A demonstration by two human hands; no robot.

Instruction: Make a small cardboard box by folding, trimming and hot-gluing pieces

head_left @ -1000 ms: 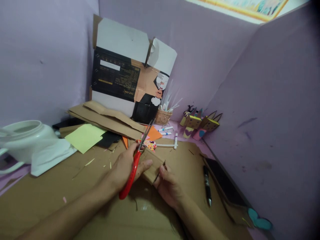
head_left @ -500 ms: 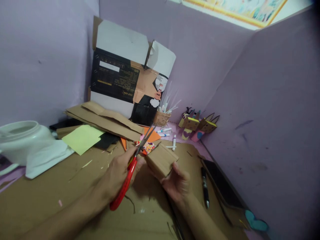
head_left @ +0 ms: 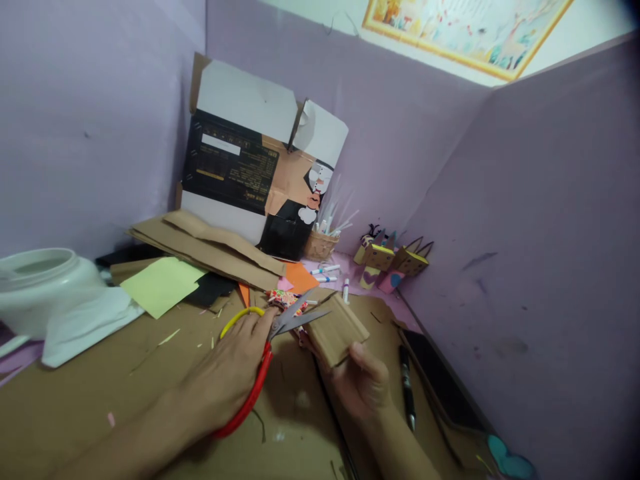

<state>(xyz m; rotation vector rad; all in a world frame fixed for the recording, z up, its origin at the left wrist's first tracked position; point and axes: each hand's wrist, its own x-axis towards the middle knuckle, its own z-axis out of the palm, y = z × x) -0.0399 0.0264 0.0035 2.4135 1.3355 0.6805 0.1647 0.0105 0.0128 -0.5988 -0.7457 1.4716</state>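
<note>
The left forearm (head_left: pixel 150 423) slants in from the lower left, its hand (head_left: pixel 240 353) back-up with fingers bent in a grip. The right forearm (head_left: pixel 400 440) rises from the bottom edge; its hand (head_left: pixel 363 387) pinches, thumb uppermost, fingers mostly hidden beneath.

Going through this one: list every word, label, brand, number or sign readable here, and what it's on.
None can be read.
Opened cardboard box: small gold print on its black panel, too small and blurred.
Framed picture: faint lines, perhaps lettering, too blurred.
Scissors and cardboard piece: no lettering made out.
</note>
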